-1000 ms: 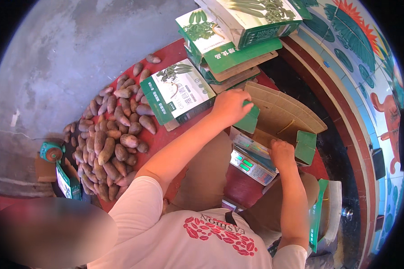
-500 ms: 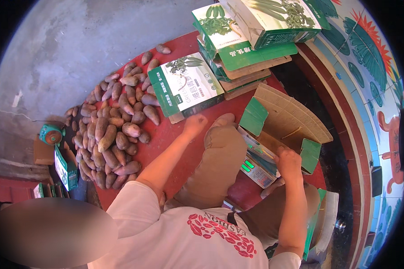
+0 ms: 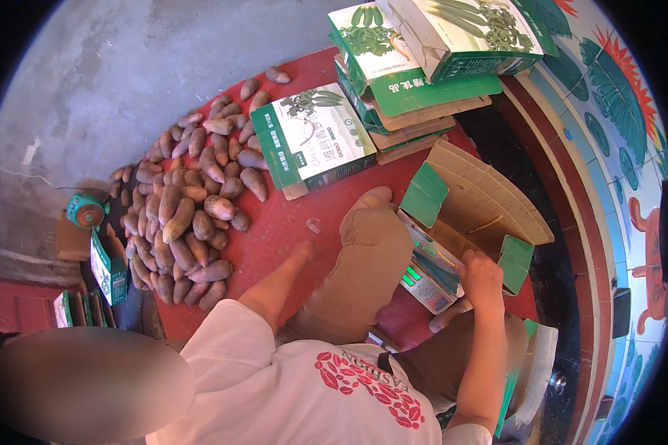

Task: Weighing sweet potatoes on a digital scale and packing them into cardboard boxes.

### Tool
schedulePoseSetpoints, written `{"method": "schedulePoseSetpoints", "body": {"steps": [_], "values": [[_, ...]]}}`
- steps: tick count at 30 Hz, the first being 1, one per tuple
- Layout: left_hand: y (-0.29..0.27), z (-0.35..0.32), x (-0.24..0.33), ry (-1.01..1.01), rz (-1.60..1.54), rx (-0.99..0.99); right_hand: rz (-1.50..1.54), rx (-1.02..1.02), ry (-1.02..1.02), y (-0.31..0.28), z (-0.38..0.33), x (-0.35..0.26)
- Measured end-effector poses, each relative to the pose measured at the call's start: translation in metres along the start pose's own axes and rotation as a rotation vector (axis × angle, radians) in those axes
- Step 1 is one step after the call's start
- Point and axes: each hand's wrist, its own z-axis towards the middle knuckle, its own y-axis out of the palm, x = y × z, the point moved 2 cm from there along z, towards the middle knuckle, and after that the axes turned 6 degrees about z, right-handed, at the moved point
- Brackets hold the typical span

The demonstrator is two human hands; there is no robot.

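An open brown cardboard box [image 3: 482,204] with green flaps sits on a small weighing scale [image 3: 423,282] with a green display. My right hand [image 3: 481,276] grips the box's near edge beside the right green flap [image 3: 515,261]. My left hand [image 3: 303,252] is low on the red mat [image 3: 289,215], beside my bent knee [image 3: 367,252]; its fingers are hard to make out. A pile of several reddish-brown sweet potatoes [image 3: 185,215] lies on the mat to the left of that hand.
A flat green-and-white carton [image 3: 312,141] lies beyond my knee, and a stack of similar cartons [image 3: 423,74] stands behind it. A teal tape dispenser [image 3: 87,211] and small green boxes [image 3: 105,267] are at the left. A painted wall [image 3: 616,148] runs along the right.
My left hand has come off the box's left green flap and drawn back down to the mat by my knee. My right hand stays on the box's near edge.
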Motion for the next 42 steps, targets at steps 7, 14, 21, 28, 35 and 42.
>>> {"method": "schedulePoseSetpoints", "body": {"steps": [7, 14, 21, 28, 35, 42], "values": [[-0.002, -0.011, 0.043, 0.253, 0.389, -0.025, -0.009, -0.017, 0.045, -0.003, -0.007, 0.012], [0.023, -0.018, 0.011, 0.055, 0.036, 0.041, 0.034, 0.026, 0.017, -0.007, 0.000, 0.008], [0.013, -0.057, -0.012, -0.016, -0.020, 0.024, 0.034, 0.049, 0.024, -0.012, 0.001, 0.005], [0.033, -0.062, -0.037, -0.090, -0.044, 0.034, 0.071, 0.076, 0.009, -0.015, 0.000, 0.000], [-0.011, -0.097, -0.002, 0.012, -0.013, -0.006, 0.052, 0.051, 0.037, -0.015, -0.009, 0.013], [0.010, -0.090, -0.019, -0.214, -0.212, -0.004, 0.056, 0.084, 0.039, -0.018, -0.010, 0.020]]}}
